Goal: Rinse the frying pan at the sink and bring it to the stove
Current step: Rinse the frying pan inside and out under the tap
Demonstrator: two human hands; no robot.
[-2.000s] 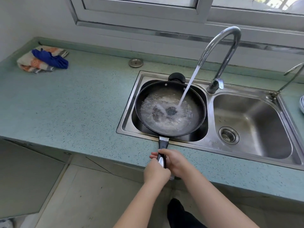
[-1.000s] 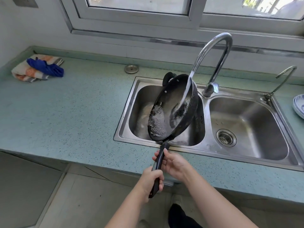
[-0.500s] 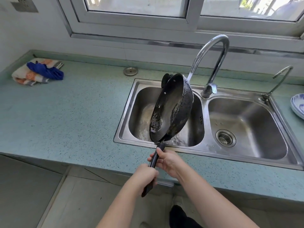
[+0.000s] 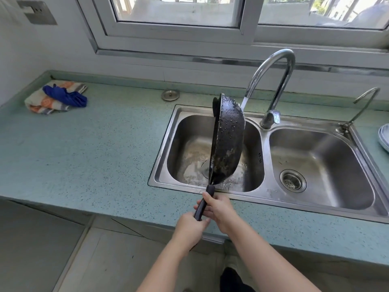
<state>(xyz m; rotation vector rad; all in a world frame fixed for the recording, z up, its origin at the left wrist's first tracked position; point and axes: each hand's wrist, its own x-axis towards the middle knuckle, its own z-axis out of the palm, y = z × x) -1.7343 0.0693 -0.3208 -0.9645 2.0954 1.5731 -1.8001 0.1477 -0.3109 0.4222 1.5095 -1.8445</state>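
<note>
Sunlit window frames [image 4: 174, 32] run along the wall behind your speckled green counter [image 4: 84, 148], which stretches from the left corner past the sink [image 4: 267, 191]. That steel sink has two basins; the left one is wet and streaked, the right one shows its round drain [image 4: 293, 180]. A tall curved tap [image 4: 280, 66] stands at the back between the basins, and water runs from its spout toward the left basin. A smaller thin tap [image 4: 362, 106] sits at the sink's far right corner.

You hold the frying pan [image 4: 229, 140] over the left basin, turned on edge so its dark, droplet-covered underside faces right. Its handle [image 4: 203, 205] points down toward you, across the sink's front rim.

Your right hand [image 4: 221, 209] is wrapped around the upper part of the handle, and your left hand [image 4: 190, 228] is closed around its lower end just below.

Far left on the counter lies a folded orange-and-white cloth [image 4: 42, 100] with a blue rag [image 4: 65, 96] on top. A small metal sink plug [image 4: 170, 95] rests near the back edge. Stacked plates [image 4: 384, 138] peek in at the right border.
</note>
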